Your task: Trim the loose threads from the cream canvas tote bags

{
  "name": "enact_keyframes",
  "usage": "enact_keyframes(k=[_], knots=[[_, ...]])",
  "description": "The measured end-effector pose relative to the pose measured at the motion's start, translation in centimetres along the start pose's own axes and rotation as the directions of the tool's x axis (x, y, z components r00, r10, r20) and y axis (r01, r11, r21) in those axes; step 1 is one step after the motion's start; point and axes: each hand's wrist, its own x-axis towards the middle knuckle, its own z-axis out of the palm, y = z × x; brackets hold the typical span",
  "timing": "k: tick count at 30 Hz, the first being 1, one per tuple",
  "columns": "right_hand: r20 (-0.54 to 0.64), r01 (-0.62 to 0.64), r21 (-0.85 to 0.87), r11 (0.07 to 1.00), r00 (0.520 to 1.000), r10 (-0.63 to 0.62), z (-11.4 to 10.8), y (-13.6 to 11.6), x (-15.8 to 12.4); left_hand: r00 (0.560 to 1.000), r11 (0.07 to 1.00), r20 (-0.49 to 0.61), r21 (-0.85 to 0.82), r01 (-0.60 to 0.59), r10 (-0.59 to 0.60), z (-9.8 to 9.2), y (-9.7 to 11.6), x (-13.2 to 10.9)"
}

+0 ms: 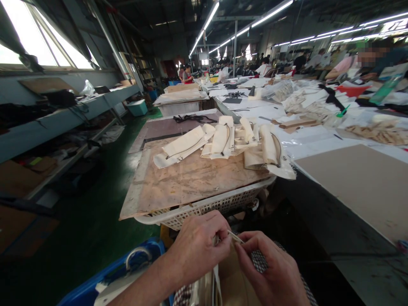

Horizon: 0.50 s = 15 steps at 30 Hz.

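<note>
Low in the view, my left hand (202, 240) is closed in a pinch on the edge of a beige fabric piece (232, 276). My right hand (270, 265) pinches the same piece a little to the right, thumb against forefinger. A thin pale edge stretches between both sets of fingertips. The rest of the piece hangs down over my lap, partly covered by my hands. Beyond them, several cream fabric pieces with dark zippers (219, 138) lie on a worn brown board (178, 182).
A white plastic basket (194, 210) supports the board. To the lower left stands a blue bin (153, 246) with pale pieces inside. A long table (357, 178) with a grey-brown sheet runs along the right. Shelving lines the left wall, and people work farther back.
</note>
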Motion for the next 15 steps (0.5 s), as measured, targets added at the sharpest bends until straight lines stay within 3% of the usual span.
enact_keyframes(k=[15], knots=[[-0.023,0.025,0.015,1.000,0.999,-0.025,0.09,0.23,-0.03,1.000,1.000,-0.012,0.015,-0.023,0.023,-0.11,-0.02,-0.07]])
